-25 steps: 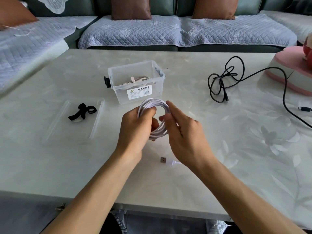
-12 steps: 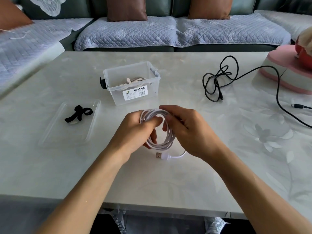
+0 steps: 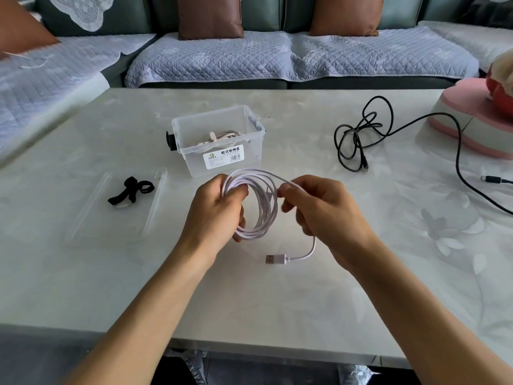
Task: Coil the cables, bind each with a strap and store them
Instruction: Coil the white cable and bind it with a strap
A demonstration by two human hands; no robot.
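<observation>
Above the table's middle I hold a white cable [image 3: 263, 207] wound into several loops. My left hand [image 3: 216, 215] grips the coil's left side. My right hand [image 3: 319, 209] pinches the cable's loose run at the coil's upper right. The tail hangs under that hand and its USB plug [image 3: 274, 259] lies on the table. A clear storage box [image 3: 219, 140] behind the coil holds a beige bundled cable. A black strap [image 3: 130, 190] lies on the clear lid [image 3: 155, 201] to the left. A loose black cable [image 3: 361, 137] lies tangled at the right.
The black cable's long run trails to the right edge, ending in a plug [image 3: 492, 179]. A pink and white stand [image 3: 472, 118] sits at the far right. A sofa with quilted covers [image 3: 277, 56] lies behind the table. The table's near edge [image 3: 249, 345] is close below my arms.
The coil has grown and opened wider. My right hand has moved from the coil's side to its upper right, drawing the tail; the USB plug has slid a little on the table.
</observation>
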